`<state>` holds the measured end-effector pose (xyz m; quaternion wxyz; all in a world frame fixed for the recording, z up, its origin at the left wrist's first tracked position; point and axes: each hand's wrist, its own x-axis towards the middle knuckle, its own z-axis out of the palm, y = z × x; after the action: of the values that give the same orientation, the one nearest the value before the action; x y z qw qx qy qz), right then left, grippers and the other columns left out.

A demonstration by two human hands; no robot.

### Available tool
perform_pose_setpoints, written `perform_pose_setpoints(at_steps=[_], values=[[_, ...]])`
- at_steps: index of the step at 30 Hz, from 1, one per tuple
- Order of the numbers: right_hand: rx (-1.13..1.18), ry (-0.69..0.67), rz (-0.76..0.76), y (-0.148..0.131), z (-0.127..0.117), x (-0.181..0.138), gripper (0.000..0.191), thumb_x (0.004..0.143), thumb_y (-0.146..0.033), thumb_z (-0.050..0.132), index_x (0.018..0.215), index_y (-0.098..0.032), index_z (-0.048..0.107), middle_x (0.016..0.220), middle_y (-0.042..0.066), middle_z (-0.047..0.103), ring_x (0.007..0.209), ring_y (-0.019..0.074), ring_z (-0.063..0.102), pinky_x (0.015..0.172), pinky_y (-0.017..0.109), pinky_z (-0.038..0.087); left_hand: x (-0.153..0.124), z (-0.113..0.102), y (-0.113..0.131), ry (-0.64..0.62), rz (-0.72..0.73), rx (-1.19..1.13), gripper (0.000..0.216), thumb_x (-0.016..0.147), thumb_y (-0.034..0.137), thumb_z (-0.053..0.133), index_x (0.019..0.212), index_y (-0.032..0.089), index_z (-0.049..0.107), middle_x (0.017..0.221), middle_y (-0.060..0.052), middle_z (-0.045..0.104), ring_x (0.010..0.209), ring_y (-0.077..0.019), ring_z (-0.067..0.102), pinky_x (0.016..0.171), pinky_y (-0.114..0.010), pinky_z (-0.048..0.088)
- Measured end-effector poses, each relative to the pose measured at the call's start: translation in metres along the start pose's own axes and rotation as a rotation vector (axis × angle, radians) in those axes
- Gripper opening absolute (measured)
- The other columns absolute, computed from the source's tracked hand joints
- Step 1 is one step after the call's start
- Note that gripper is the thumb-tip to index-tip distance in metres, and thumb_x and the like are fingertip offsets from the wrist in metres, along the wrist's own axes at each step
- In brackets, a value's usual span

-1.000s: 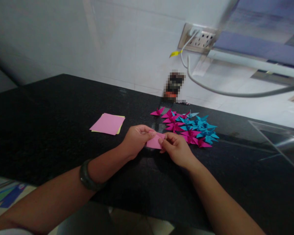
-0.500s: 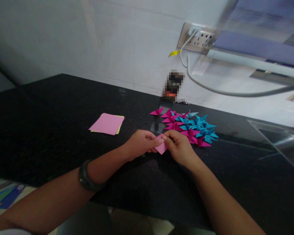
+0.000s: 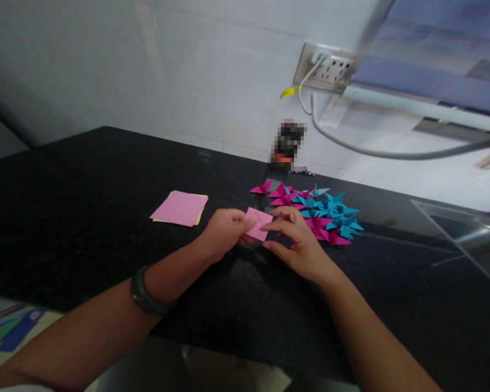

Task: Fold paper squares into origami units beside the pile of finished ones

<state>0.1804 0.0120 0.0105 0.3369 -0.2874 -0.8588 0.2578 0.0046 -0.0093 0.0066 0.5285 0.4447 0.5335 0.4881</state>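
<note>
Head view: I see left hand point(image 3: 224, 231) fingers pinching pink paper point(image 3: 258, 224) low over table point(image 3: 85, 218); right hand point(image 3: 300, 247) just right of it, fingers loosely spread, fingertips seemingly touching paper edge.

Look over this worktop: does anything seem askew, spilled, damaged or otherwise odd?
Little stands out. In the paper stack, the pink top sheet sits slightly skewed, so yellow edges peek out. The folded pieces lie in a loose heap. The left hand pinches an undamaged pink paper.
</note>
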Motion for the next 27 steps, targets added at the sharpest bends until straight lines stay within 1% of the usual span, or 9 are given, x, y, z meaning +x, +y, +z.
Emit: perform_pose_setpoints(at_steps=[4,10,14,17,19,22,24,27], values=[[-0.034,-0.007,-0.013,0.002,0.002,0.0,0.027,0.071,-0.013,0.059,0.095,-0.024,0.06,0.108,0.007,0.043,0.104,0.0204,0.043,0.08,0.035,0.046,0.0,0.001,-0.002,-0.004,0.014,0.02,0.023,0.066,0.032,0.063,0.056,0.011,0.058,0.048,0.0,0.058,0.043,-0.008,0.052,0.043,-0.018,0.039],[-0.042,-0.007,-0.025,0.0,0.003,0.0,0.025,0.071,-0.012,0.057,0.094,-0.022,0.06,0.105,0.007,0.044,0.102,0.0196,0.045,0.081,0.035,0.045,0.001,0.001,-0.004,0.009,0.021,0.027,0.021,0.064,0.031,0.064,0.059,0.011,0.06,0.051,0.0,0.06,0.046,-0.0091,0.054,0.046,-0.019,0.042],[-0.067,0.032,-0.062,0.0,0.005,0.001,0.017,0.075,-0.016,0.056,0.089,-0.021,0.062,0.103,0.007,0.046,0.099,0.0184,0.047,0.083,0.035,0.043,0.001,0.001,-0.005,0.002,0.01,0.024,0.021,0.065,0.031,0.063,0.059,0.011,0.06,0.05,0.001,0.059,0.047,-0.0097,0.055,0.047,-0.02,0.042],[-0.101,0.096,-0.075,0.001,0.009,0.001,0.01,0.078,-0.018,0.054,0.081,-0.021,0.063,0.102,0.007,0.047,0.098,0.0183,0.048,0.084,0.035,0.042,0.0,0.003,-0.005,-0.011,-0.011,0.011,0.021,0.065,0.03,0.064,0.056,0.012,0.058,0.047,0.001,0.057,0.045,-0.0094,0.055,0.044,-0.019,0.042],[-0.115,0.172,-0.044,0.001,0.014,0.002,0.009,0.079,-0.017,0.052,0.077,-0.019,0.06,0.099,0.007,0.05,0.095,0.0182,0.049,0.082,0.034,0.042,-0.001,0.005,-0.006,-0.017,-0.036,-0.013,0.021,0.065,0.03,0.065,0.057,0.012,0.057,0.048,0.001,0.058,0.044,-0.0093,0.056,0.043,-0.018,0.042],[-0.115,0.294,0.042,-0.001,0.023,0.003,0.01,0.079,-0.017,0.049,0.071,-0.017,0.054,0.086,0.006,0.054,0.082,0.0163,0.052,0.071,0.03,0.043,-0.001,0.007,-0.005,-0.013,-0.057,-0.047,0.021,0.066,0.031,0.065,0.06,0.012,0.056,0.051,0.001,0.06,0.045,-0.0095,0.057,0.043,-0.018,0.043],[-0.126,0.326,0.095,-0.002,0.028,0.005,0.012,0.079,-0.017,0.049,0.066,-0.017,0.051,0.075,0.004,0.053,0.072,0.0148,0.052,0.064,0.028,0.042,-0.001,0.008,-0.005,-0.012,-0.043,-0.051,0.021,0.067,0.03,0.064,0.06,0.012,0.056,0.051,0.001,0.059,0.045,-0.0096,0.058,0.043,-0.018,0.043],[-0.139,0.345,0.135,-0.002,0.03,0.006,0.015,0.077,-0.017,0.049,0.062,-0.017,0.049,0.069,0.003,0.051,0.066,0.0138,0.049,0.06,0.026,0.04,0.0,0.008,-0.006,-0.035,-0.033,-0.036,0.02,0.07,0.03,0.062,0.064,0.012,0.057,0.054,0.001,0.06,0.049,-0.0103,0.06,0.046,-0.019,0.046]])
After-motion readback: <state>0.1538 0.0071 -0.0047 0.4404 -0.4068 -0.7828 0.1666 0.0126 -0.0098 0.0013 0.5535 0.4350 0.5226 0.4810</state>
